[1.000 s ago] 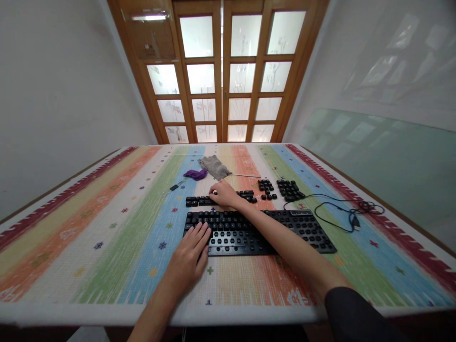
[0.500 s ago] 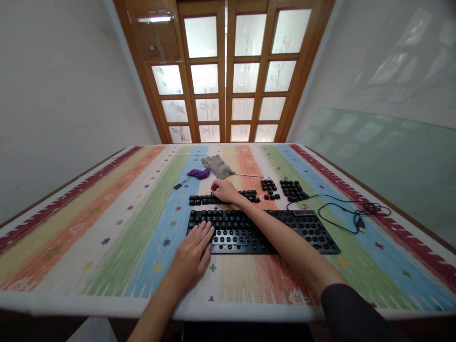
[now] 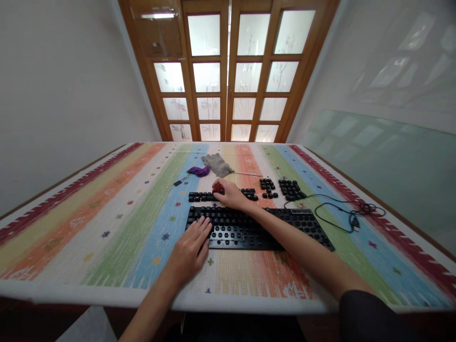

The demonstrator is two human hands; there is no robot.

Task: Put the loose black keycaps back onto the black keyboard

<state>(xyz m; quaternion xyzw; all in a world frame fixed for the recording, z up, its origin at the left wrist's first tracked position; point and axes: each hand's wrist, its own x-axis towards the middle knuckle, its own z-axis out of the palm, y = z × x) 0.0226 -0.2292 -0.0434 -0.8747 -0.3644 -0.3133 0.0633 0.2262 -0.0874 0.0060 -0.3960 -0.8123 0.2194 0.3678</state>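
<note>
A black keyboard (image 3: 256, 240) lies in front of me, with keycaps on its upper left rows and bare switches over much of the rest. My left hand (image 3: 192, 242) rests flat on its left end, fingers stretched out and covering some keys. Beyond the keyboard runs a double row of loose black keycaps (image 3: 200, 196). Over the middle of that row is my right hand (image 3: 228, 194), its fingers curled and thumb drawn in. Whatever is between those fingertips is hidden. My right forearm crosses above the keyboard and hides part of it.
Two groups of loose keycaps (image 3: 291, 189) sit at the back right. A coiled USB cable (image 3: 366, 209) lies right of the keyboard. Farther back are a grey cloth (image 3: 218, 165), a purple cloth (image 3: 198, 171) and a small black object (image 3: 177, 183). A striped tablecloth (image 3: 117, 247) covers the table.
My right hand has shifted slightly right and toward the keyboard, still curled over the keycap row. My left hand stays on the keyboard. The whole view has moved a little.
</note>
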